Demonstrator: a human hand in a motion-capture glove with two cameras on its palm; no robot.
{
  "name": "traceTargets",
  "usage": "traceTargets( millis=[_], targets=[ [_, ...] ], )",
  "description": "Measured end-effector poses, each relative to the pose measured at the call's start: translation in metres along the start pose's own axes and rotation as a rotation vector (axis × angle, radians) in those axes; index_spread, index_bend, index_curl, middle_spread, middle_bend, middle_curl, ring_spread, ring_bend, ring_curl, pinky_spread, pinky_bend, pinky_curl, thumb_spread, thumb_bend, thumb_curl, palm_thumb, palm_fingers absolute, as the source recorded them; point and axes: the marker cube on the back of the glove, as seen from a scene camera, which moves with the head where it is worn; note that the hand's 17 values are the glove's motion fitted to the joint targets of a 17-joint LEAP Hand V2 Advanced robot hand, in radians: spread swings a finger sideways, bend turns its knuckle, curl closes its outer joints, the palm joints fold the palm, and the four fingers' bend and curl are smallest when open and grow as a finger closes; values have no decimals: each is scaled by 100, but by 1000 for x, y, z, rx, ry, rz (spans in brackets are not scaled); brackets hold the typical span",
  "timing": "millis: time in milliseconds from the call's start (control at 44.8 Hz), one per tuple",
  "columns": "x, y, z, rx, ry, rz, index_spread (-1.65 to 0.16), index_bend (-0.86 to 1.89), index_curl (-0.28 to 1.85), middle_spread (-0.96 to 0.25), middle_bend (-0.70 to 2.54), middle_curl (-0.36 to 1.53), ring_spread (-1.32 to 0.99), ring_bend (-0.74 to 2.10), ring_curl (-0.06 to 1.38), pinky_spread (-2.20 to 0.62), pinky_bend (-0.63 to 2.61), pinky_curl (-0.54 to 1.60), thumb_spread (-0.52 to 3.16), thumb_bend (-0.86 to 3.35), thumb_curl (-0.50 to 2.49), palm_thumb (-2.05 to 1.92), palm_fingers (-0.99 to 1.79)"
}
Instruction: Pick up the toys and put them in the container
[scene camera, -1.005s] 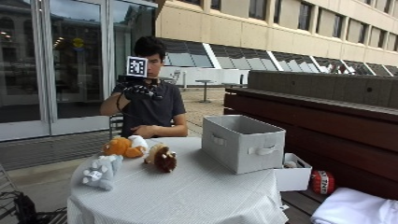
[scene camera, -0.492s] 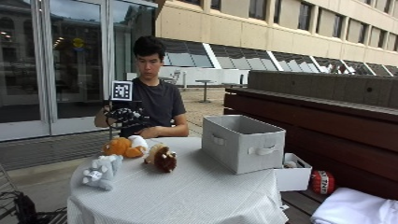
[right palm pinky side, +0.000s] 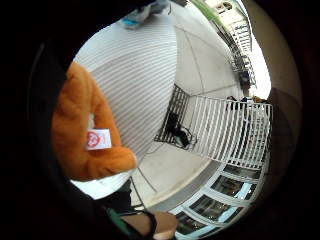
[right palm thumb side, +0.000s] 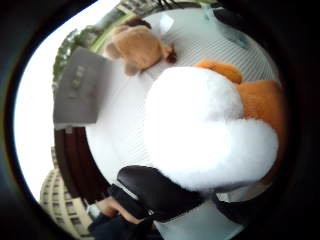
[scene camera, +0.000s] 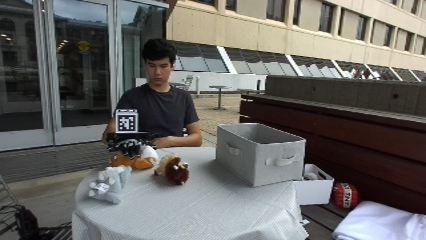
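So the gloved right hand (scene camera: 128, 146) has dropped from chest height and is now on top of the orange-and-white plush (scene camera: 135, 159) at the surface's (scene camera: 213, 210) far-left edge, fingers wrapping it, not lifted yet. First grab is underway, with the grey fabric bin (scene camera: 259, 152) well off to the side. The plush's white tag (right palm pinky side: 98, 139) shows a red logo; I can't read it.
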Motion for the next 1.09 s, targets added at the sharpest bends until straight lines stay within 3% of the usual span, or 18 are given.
traceTargets(
  millis=[112,246,268,380,492,581,648,827,938,1095],
  targets=[
    [1,-15,16,120,0,8,-28,25,42,-18,45,45,-33,16,26,4,31,32,85,-6,18,-6,13],
    [0,-2,26,-70,-56,68,-29,32,44,-21,51,47,-37,19,25,4,35,32,94,3,22,9,37],
    [0,-3,26,-72,-59,74,-29,30,44,-21,51,47,-36,16,25,4,31,31,93,-2,22,3,26],
    [2,-10,27,-58,-45,74,-29,32,46,-24,49,47,-43,31,29,0,45,34,103,16,28,34,62],
    [2,-18,34,110,-69,37,-30,34,48,-26,47,47,-49,46,34,-11,50,36,108,24,31,50,83],
    [2,-5,28,-63,-98,66,-28,32,48,-28,41,46,-51,59,38,-27,61,37,111,28,33,59,112],
    [2,-5,21,-131,-100,63,-27,37,52,-29,37,46,-50,64,41,-34,63,39,114,32,36,65,113],
    [1,-11,9,-122,-58,61,-22,48,59,-29,40,49,-46,73,46,-45,66,40,115,43,43,84,126],
    [1,-21,4,-15,-12,50,-19,47,61,-27,58,53,-41,83,48,-49,62,38,114,54,50,99,138],
    [0,-24,-10,-179,-18,49,-18,51,64,-25,71,55,-38,88,47,-52,63,38,129,69,56,107,137]
  ],
)
